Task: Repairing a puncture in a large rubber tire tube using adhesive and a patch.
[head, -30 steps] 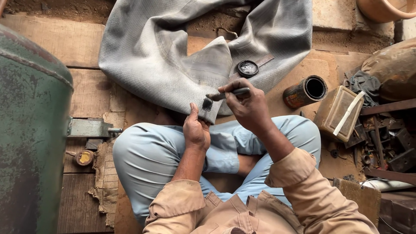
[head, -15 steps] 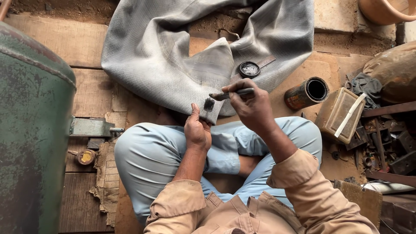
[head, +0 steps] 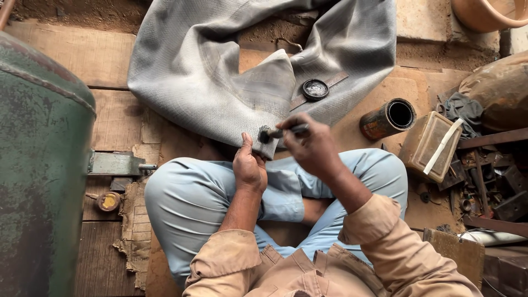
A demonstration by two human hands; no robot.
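Observation:
I sit cross-legged on a wooden floor. My left hand (head: 248, 166) pinches the near edge of a large grey rubber inner tube (head: 220, 77) that lies spread out in front of my knees. My right hand (head: 311, 146) grips a short brush-like tool (head: 278, 132) and presses its dark tip against the tube's edge, just beside my left thumb. A small round black tin (head: 315, 89) with a pale inside rests on the tube beyond my right hand.
A big green metal tank (head: 38, 165) fills the left side. To the right lie a rusty open cylinder (head: 388, 118), a yellowish rectangular container (head: 430, 146) and a heap of metal scraps (head: 489, 192). A small lid (head: 108, 202) sits on the planks at left.
My right hand has shifted the tool's tip slightly left along the tube's edge. My left hand keeps its hold on the tube.

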